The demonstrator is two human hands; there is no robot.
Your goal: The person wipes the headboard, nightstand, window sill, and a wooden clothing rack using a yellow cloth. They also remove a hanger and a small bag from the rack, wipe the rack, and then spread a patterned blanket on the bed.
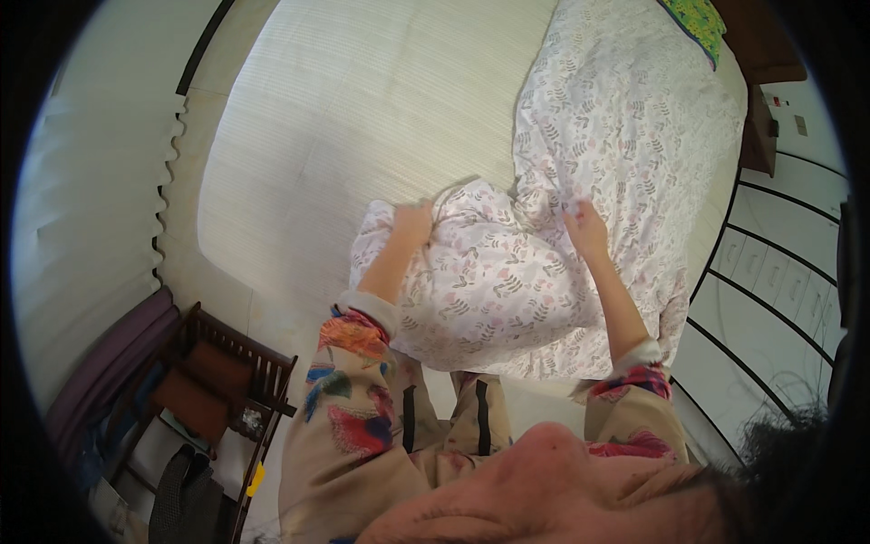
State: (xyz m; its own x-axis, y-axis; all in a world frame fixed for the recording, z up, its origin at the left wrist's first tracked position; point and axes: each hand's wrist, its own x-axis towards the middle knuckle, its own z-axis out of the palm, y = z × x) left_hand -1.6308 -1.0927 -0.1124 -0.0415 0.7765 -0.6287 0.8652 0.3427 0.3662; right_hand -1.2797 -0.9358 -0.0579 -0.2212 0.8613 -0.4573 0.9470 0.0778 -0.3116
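Observation:
A white quilt (489,272) with a small pink and grey leaf print lies bunched across the near part of the bed and spreads along its right side. My left hand (414,224) is closed on the quilt's folded left part, its fingertips partly hidden in the cloth. Farther right, my right hand (587,230) pinches the same quilt near a crumpled fold, slightly blurred. Under the quilt is a cream, finely ribbed mattress (362,100), bare on its left and far side.
A dark wooden bench (281,372) with brown cushions stands at the lower left, with clothes on it. Pale curtains (100,181) hang along the left. A green and yellow patterned cloth (696,29) lies at the far right corner by a brown headboard (757,41). White drawers (770,272) line the right.

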